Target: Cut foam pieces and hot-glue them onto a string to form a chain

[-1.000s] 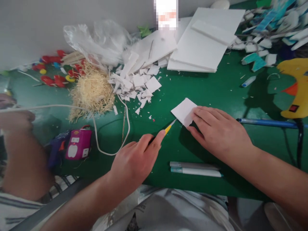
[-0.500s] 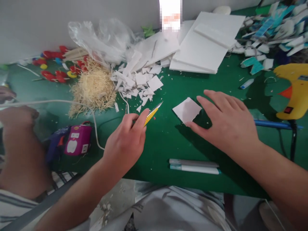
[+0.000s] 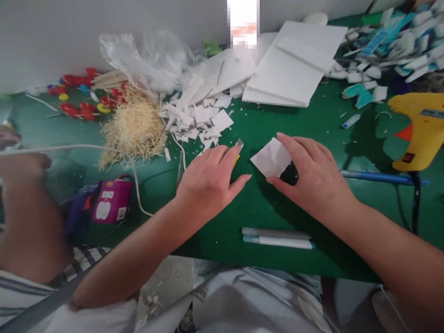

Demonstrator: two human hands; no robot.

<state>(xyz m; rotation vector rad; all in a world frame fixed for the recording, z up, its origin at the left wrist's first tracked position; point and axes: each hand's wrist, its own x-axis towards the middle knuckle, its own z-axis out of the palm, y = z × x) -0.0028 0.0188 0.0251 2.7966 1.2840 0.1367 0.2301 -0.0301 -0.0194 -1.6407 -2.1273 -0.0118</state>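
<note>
My right hand (image 3: 307, 169) holds a small white square of foam board (image 3: 271, 158) between thumb and index finger, at opposite corners. To its left, my left hand (image 3: 211, 175) has a yellow craft knife (image 3: 237, 161) tucked under its fingers. The blade shows past the index fingertip, while the thumb is spread away towards the white square. Most of the knife's handle is hidden by the hand. Two pens (image 3: 277, 241) lie side by side nearer the table's front edge.
White foam boards (image 3: 277, 74) and scraps (image 3: 204, 118) lie behind. Thin wooden sticks (image 3: 135, 125), a purple box (image 3: 113, 201) and a white cord are on the left, near another person's arm (image 3: 31, 208). A yellow glue gun (image 3: 418, 125) and blue stick (image 3: 385, 177) are right.
My left hand has moved right and turned palm-down over the craft knife, its thumb spreading. My right fingers have closed on the white square's corners, and it has shifted slightly.
</note>
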